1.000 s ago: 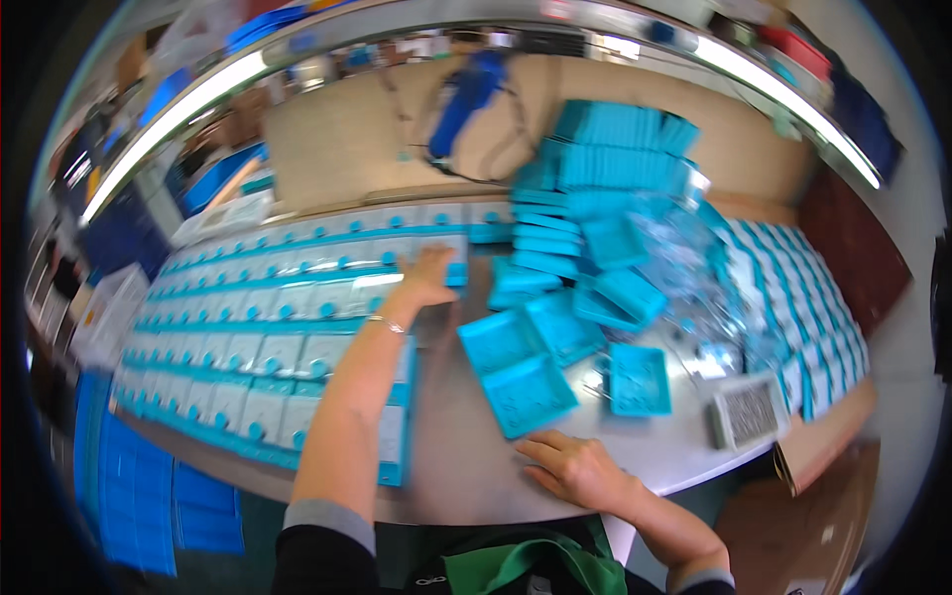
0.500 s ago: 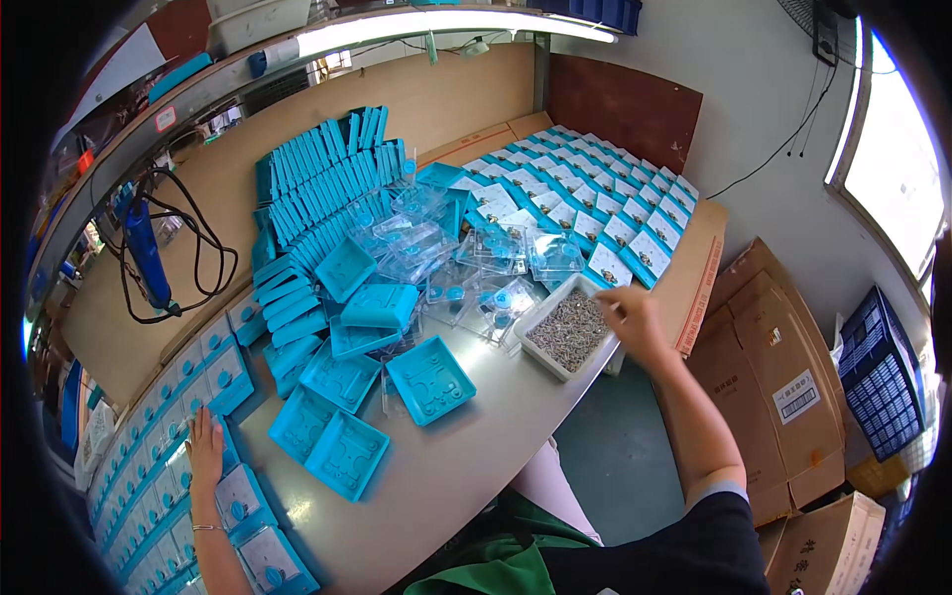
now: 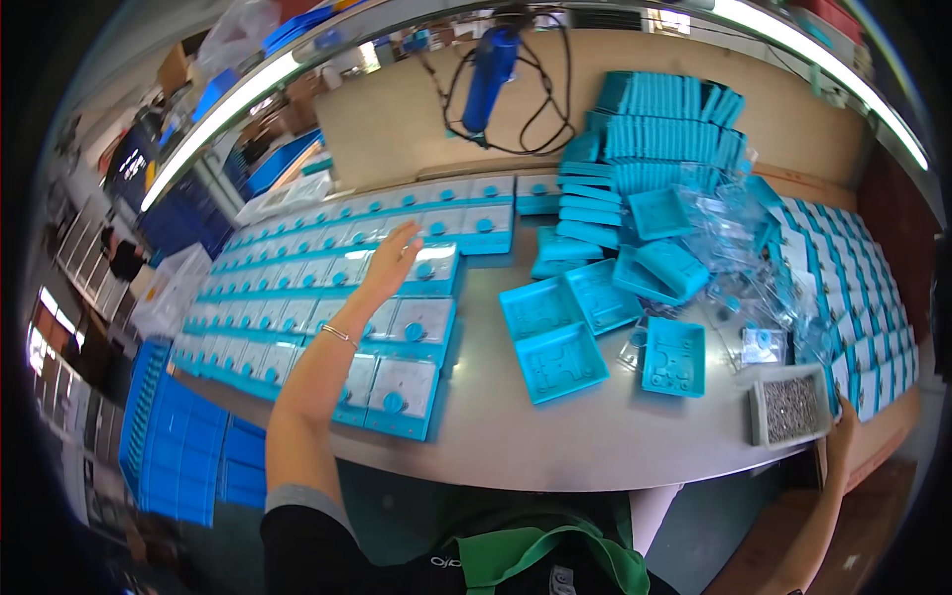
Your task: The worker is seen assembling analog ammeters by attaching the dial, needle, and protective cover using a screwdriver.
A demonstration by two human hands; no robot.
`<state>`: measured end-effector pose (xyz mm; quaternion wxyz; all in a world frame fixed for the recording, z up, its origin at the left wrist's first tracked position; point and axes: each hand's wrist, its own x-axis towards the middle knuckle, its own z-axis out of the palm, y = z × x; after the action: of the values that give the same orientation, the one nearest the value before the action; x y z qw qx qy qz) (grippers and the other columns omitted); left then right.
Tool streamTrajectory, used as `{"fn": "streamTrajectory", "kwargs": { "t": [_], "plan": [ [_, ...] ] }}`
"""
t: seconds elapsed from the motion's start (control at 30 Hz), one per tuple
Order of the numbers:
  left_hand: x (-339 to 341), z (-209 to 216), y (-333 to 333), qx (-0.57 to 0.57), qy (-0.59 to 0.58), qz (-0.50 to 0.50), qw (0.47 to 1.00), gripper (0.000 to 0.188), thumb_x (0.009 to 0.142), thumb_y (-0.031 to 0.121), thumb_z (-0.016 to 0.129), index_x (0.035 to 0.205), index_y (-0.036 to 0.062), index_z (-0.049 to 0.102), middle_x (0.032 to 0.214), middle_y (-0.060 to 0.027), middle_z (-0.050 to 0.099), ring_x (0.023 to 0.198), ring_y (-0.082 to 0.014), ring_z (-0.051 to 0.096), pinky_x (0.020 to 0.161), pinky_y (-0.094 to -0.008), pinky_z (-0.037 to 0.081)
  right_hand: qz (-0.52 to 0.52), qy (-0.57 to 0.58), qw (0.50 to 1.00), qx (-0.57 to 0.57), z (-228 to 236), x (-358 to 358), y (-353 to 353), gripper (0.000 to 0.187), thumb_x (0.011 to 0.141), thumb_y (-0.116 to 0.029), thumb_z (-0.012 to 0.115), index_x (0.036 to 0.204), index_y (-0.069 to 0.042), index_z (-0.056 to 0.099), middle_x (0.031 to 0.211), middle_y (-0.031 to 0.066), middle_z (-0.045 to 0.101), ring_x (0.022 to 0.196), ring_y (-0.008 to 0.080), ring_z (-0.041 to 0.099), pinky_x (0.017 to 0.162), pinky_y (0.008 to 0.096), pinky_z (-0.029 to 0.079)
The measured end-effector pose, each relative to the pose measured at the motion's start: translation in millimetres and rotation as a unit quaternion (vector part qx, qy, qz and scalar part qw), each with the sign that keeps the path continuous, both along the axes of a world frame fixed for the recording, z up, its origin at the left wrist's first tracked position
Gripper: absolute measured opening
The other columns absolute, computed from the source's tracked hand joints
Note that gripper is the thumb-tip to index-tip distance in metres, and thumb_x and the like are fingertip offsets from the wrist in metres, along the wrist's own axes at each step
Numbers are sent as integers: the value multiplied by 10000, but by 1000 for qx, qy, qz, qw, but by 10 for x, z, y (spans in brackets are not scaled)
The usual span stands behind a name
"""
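Note:
My left hand (image 3: 393,260) reaches over the far right part of the rows of turquoise boxes with clear lids and round turquoise knobs (image 3: 399,367). Its fingers are stretched out, and no object shows in them. At the lower right, my right hand (image 3: 844,424) is beside the right rim of a pale bin (image 3: 760,416) full of small metal parts (image 3: 790,409). Blur and the small size of that hand hide whether its fingers hold anything. Several open turquoise trays (image 3: 561,363) lie on the metal table between my hands, one tray (image 3: 674,359) standing apart nearer the bin.
Turquoise trays (image 3: 662,139) are stacked at the back, beside a heap of clear plastic lids (image 3: 729,238). Overlapping boxes with white cards (image 3: 878,297) cover the far right. A blue power tool (image 3: 490,79) hangs with its cable above the table. Blue crates (image 3: 183,436) stand at left.
The view has swung left. My left hand has lifted and moved across the lidded boxes; my right hand has gone from over the metal parts to beside the bin's right rim.

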<state>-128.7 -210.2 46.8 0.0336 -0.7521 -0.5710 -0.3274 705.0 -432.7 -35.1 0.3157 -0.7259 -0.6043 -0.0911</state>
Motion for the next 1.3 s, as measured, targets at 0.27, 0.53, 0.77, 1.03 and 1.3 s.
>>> {"fn": "streamTrajectory", "kwargs": {
  "t": [0.27,0.53,0.77,1.03,1.3],
  "plan": [
    [269,-17,-1321,-136,197,-61,969,574,936,426,432,1399,101,335,1482,-113,270,1373,-321,226,1083,-536,193,-95,49,992,63,273,158,-35,262,939,-151,525,1092,55,575,880,145,622,748,179,577,666,303,463],
    [127,-143,-1311,-188,178,-36,965,573,940,446,396,1414,134,313,1485,-64,275,1376,-283,232,1098,-517,172,-77,90,977,178,1053,-1260,58,272,945,-125,515,1156,38,569,948,106,653,828,144,626,725,238,480],
    [14,-158,-1259,-192,180,-58,963,521,934,368,434,1401,155,345,1487,-67,273,1370,-286,250,1090,-515,187,169,159,963,140,1061,-2216,-93,221,916,14,454,1097,31,578,1084,128,611,848,165,608,736,256,493],
    [181,12,-1999,-197,200,-11,960,621,921,479,415,1429,143,290,1513,-74,203,1380,-346,194,1074,-599,111,287,189,936,82,994,-2899,-13,171,883,-57,534,996,52,602,1024,165,627,824,200,628,695,282,513],
    [134,-33,-2048,-244,229,-38,941,706,899,580,365,1442,141,263,1520,-88,174,1393,-340,158,1068,-613,80,393,232,889,27,1058,-3828,173,165,796,-45,650,961,-34,648,1036,132,655,689,122,605,524,213,440]
  ]
}}
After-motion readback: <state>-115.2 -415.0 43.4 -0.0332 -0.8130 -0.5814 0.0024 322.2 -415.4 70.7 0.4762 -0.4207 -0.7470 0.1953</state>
